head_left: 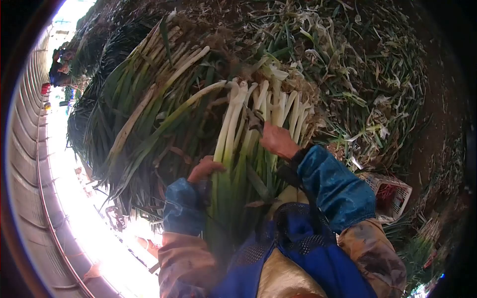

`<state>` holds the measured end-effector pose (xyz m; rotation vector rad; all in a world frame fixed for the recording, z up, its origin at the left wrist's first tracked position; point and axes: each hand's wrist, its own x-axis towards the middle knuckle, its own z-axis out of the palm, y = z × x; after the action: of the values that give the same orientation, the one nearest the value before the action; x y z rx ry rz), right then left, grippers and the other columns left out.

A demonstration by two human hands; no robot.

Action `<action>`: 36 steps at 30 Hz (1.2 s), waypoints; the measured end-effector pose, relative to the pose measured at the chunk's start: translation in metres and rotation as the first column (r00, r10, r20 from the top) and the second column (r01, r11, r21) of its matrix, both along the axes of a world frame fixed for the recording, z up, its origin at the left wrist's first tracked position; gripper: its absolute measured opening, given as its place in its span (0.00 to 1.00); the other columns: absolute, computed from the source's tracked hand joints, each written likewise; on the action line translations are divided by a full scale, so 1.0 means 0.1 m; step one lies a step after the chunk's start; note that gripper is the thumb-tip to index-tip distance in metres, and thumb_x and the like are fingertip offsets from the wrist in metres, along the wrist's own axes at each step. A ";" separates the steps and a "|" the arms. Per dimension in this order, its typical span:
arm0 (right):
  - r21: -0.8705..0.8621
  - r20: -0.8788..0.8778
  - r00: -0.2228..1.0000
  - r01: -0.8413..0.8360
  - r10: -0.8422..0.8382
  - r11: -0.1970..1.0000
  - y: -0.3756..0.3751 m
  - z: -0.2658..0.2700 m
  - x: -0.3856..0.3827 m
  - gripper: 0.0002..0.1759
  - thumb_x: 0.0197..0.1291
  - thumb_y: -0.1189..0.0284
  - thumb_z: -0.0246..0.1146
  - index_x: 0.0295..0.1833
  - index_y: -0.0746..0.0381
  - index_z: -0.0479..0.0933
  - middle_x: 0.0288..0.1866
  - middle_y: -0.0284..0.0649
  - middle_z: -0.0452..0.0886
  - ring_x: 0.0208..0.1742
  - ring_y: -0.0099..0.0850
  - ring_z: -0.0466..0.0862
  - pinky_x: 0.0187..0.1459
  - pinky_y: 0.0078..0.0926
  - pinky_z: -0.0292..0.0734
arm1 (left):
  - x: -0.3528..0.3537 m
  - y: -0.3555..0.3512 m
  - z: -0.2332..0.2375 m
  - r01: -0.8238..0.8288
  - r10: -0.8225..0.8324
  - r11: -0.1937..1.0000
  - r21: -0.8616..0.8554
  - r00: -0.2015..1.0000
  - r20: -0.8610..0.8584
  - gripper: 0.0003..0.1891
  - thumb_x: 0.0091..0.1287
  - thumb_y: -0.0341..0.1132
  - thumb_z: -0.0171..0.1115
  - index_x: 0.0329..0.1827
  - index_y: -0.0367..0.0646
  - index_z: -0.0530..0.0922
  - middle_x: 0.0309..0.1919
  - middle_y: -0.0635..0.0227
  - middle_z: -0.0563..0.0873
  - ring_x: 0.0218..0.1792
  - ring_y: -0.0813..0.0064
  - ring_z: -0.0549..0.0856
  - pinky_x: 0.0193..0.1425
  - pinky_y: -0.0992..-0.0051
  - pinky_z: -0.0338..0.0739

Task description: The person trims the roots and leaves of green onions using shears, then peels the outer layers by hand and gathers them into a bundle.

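Note:
A bunch of leeks (233,134) with white stalks and green leaves lies in front of my body, root ends pointing away. My left hand (204,169) is closed around the left stalks of this bunch, where white turns to green. My right hand (279,140) is closed on a dark metal tool (255,119) that looks like pruning shears. Its end lies over the white stalks in the middle of the bunch. Part of the tool is hidden by my fingers, so its exact kind is hard to make out.
To the left lies a large heap of leeks (144,94) with dirty roots and long leaves. Trimmed leaves and peelings (343,64) cover the ground at the back right. A pale plastic crate (397,206) stands beside my right elbow. Another person (59,72) is far left.

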<state>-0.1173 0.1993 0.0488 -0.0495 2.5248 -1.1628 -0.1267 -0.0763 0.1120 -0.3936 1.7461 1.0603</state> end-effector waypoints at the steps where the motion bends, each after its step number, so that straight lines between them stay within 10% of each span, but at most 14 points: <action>1: -0.003 0.024 1.000 -0.011 0.011 1.000 0.01 0.04 0.08 0.18 0.56 0.67 0.53 0.42 0.73 0.65 0.27 0.59 0.77 0.30 0.58 0.78 0.32 0.54 0.71 | 0.02 0.02 -0.01 -0.044 0.043 0.998 0.048 0.999 0.027 0.17 0.49 0.31 0.62 0.42 0.32 0.80 0.31 0.64 0.83 0.31 0.71 0.82 0.38 0.74 0.75; 9: 0.105 0.149 0.986 -0.093 0.077 0.990 0.10 0.21 0.36 0.22 0.53 0.66 0.57 0.45 0.72 0.61 0.24 0.56 0.76 0.30 0.54 0.78 0.30 0.49 0.72 | 0.19 0.08 -0.16 -0.084 0.074 0.986 0.145 0.995 0.073 0.19 0.49 0.31 0.61 0.45 0.33 0.78 0.33 0.63 0.83 0.31 0.72 0.82 0.38 0.74 0.76; 15: 0.095 -0.163 0.986 -0.007 0.022 0.995 0.01 -0.09 0.06 0.20 0.50 0.73 0.53 0.48 0.76 0.66 0.25 0.56 0.78 0.28 0.52 0.80 0.28 0.49 0.73 | 0.23 0.09 -0.16 -0.159 0.146 0.971 0.177 0.986 0.086 0.22 0.50 0.34 0.62 0.49 0.34 0.76 0.33 0.64 0.83 0.31 0.73 0.82 0.37 0.74 0.77; 25: 0.110 0.114 0.980 -0.177 0.165 0.978 0.17 0.26 0.25 0.23 0.50 0.68 0.54 0.47 0.73 0.61 0.24 0.55 0.77 0.29 0.55 0.78 0.31 0.52 0.72 | 0.35 -0.04 -0.51 -0.141 0.093 0.944 0.299 0.981 0.169 0.21 0.51 0.35 0.63 0.49 0.35 0.77 0.35 0.67 0.83 0.34 0.75 0.82 0.40 0.77 0.77; 30: 0.011 -0.107 0.992 -0.062 0.062 0.998 0.16 0.07 -0.11 0.22 0.50 0.67 0.54 0.47 0.71 0.61 0.25 0.56 0.77 0.30 0.56 0.78 0.31 0.53 0.70 | 0.41 0.02 -0.40 0.092 -0.089 0.991 0.095 0.995 -0.040 0.22 0.51 0.37 0.64 0.50 0.38 0.77 0.37 0.68 0.82 0.38 0.77 0.79 0.43 0.74 0.75; 36: 0.145 0.121 0.974 -0.208 0.192 0.967 0.27 0.37 0.16 0.31 0.51 0.63 0.57 0.54 0.74 0.60 0.25 0.56 0.77 0.29 0.55 0.78 0.31 0.51 0.73 | 0.54 0.11 -0.35 -0.005 0.031 0.977 0.214 0.993 -0.118 0.22 0.45 0.36 0.67 0.45 0.39 0.80 0.34 0.69 0.82 0.36 0.77 0.79 0.43 0.75 0.74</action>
<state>-0.1015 0.2267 0.0860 -0.1931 2.4434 -0.8626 -0.0730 -0.0653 0.0768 -0.2147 1.7147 1.2939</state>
